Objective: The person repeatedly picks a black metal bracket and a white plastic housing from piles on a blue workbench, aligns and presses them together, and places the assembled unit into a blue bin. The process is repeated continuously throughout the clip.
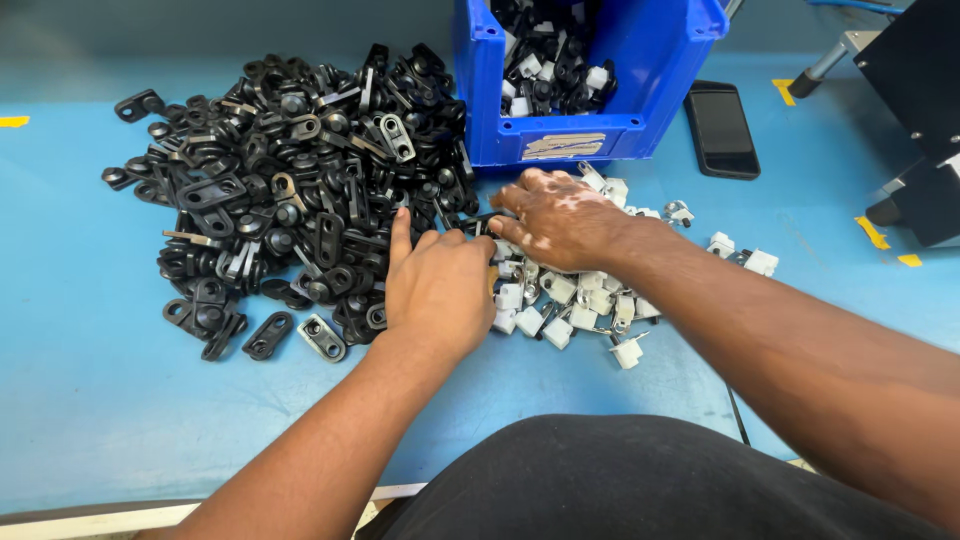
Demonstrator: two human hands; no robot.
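A big heap of black flat metal brackets (pixel 290 190) lies on the blue table (pixel 90 380) at the left. A smaller cluster of white plastic clips (pixel 580 305) lies to its right. My left hand (pixel 438 285) rests palm down at the right edge of the black heap, index finger stretched into the brackets. My right hand (pixel 558 220) lies over the white clips, its fingertips pinching a black bracket (pixel 480 218) where the two piles meet. What my left palm covers is hidden.
A blue plastic bin (pixel 640 90) holding black and white parts stands at the back centre. A dark phone (pixel 721 130) lies flat to its right. A black machine body (pixel 915 110) occupies the right edge. Yellow tape marks (pixel 870 232) dot the table.
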